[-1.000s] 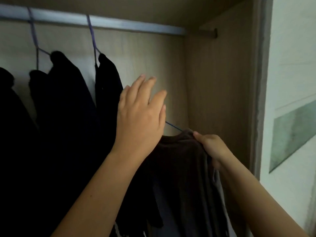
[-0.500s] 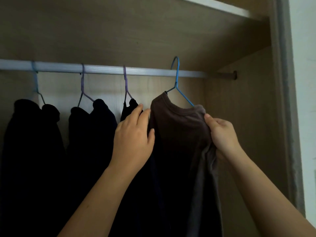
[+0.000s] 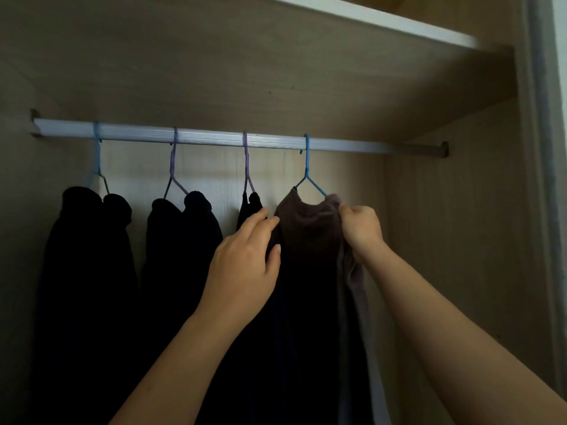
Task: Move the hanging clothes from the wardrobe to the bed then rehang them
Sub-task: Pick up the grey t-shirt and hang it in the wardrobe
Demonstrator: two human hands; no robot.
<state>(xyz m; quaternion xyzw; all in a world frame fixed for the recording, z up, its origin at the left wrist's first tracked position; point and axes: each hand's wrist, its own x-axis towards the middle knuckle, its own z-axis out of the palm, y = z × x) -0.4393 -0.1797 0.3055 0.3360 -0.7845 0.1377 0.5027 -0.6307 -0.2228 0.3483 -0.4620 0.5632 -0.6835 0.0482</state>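
Blue hanger has risen and now hooks the rail, toward its right end: brown shirt rehung. Left hand and right hand each pinch a shoulder.

Hems of the dark garments and brown shirt below the bottom edge.
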